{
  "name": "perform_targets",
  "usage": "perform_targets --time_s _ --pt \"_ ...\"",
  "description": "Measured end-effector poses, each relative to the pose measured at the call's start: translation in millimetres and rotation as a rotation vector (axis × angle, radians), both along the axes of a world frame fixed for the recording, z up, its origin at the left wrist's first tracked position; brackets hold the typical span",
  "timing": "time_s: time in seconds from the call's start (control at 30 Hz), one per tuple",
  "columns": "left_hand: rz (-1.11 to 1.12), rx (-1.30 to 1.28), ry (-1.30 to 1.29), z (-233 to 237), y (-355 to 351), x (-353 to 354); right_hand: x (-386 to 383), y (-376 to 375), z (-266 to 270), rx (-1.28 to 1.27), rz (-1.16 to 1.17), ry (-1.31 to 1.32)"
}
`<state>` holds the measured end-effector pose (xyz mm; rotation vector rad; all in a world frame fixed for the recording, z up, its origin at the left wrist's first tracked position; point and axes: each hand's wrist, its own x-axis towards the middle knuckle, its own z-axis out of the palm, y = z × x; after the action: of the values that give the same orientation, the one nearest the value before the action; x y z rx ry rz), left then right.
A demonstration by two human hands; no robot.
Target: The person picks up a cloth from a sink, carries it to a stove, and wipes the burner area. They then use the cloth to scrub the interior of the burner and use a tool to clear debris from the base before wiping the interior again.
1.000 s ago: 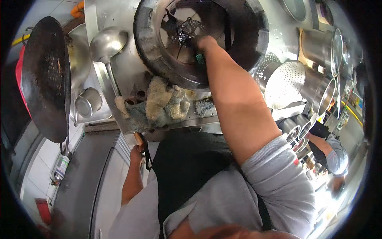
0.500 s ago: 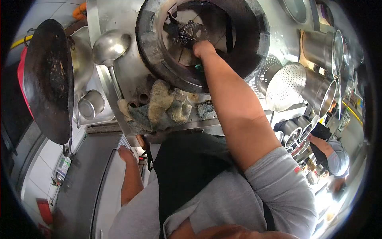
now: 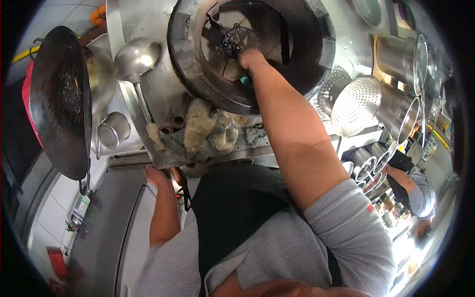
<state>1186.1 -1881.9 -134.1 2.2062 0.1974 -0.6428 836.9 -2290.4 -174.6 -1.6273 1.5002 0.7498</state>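
My right hand reaches down inside the blackened wok burner ring. Its fingers look closed beside the dark, perforated burner head; what they hold, if anything, I cannot make out. A small teal object shows just below that wrist, within the ring. My left hand is low at the counter's front edge, with its fingertips hidden under the edge. A brown wooden handle sits just right of it. Crumpled, dirty cloths lie on the counter edge between my hands.
On the left a large blackened wok stands on edge beside a metal cup. A big ladle rests left of the burner. To the right are a perforated strainer and steel pots. Another person works at far right.
My left hand has moved up to the counter's front edge from lower down. My right hand has barely moved inside the ring, and the teal object shows slightly higher.
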Motion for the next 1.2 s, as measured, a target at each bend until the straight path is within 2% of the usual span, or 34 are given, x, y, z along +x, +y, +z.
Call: perform_targets --time_s 0.13,0.2,0.23,0.3,0.33,0.37,0.4,0.43,0.5,0.6,0.63,0.7,0.8,0.87,0.93,1.03,1.13,1.2 --pt "0.0 0.08 -0.096 0 -1 -5 8 0 12 -0.047 0.131 -0.009" --pt "-0.016 0.03 -0.054 -17 16 8 10 0 8 -0.085 -0.042 -0.009" --pt "-0.017 0.031 -0.052 -5 6 -2 6 1 5 -0.085 -0.043 -0.007" --pt "0.022 0.21 -0.127 35 -37 -30 -7 -1 -12 -0.034 -0.281 0.023" --pt "0.022 0.203 -0.13 24 -26 -21 -18 -4 -20 -0.052 -0.274 -0.034" --pt "-0.056 0.242 -0.199 0 -9 -11 -20 -10 -31 -0.082 -0.244 0.007" --pt "-0.136 0.297 -0.262 -18 11 -5 -17 -8 -21 -0.096 -0.214 0.054" --pt "-0.142 0.324 -0.259 -17 34 1 -15 8 -20 -0.069 -0.215 0.059" --pt "-0.316 0.347 -0.354 -33 40 15 -3 1 -16 -0.066 -0.331 0.061" --pt "-0.585 0.399 -0.473 -44 51 20 2 4 -3 -0.066 -0.241 0.048" --pt "-0.584 0.394 -0.469 -32 36 9 0 9 -23 -0.148 -0.132 0.052" --pt "-0.106 0.294 -0.256 22 -26 -26 2 10 -16 -0.15 -0.118 0.046" --pt "0.005 0.299 -0.229 35 -43 -35 4 10 -9 -0.127 -0.067 0.029" --pt "-0.045 0.338 -0.278 28 -35 -32 4 8 -7 -0.116 -0.03 0.025" --pt "-0.096 0.38 -0.326 30 -35 -34 4 9 -12 -0.118 -0.096 0.009" --pt "-0.077 0.302 -0.284 31 -35 -33 5 10 -19 -0.126 -0.043 0.006" --pt "-0.076 0.294 -0.226 31 -36 -31 7 10 -24 -0.136 -0.093 0.01" --pt "0.018 0.192 -0.163 35 -39 -36 6 9 -22 -0.117 -0.055 0.006"
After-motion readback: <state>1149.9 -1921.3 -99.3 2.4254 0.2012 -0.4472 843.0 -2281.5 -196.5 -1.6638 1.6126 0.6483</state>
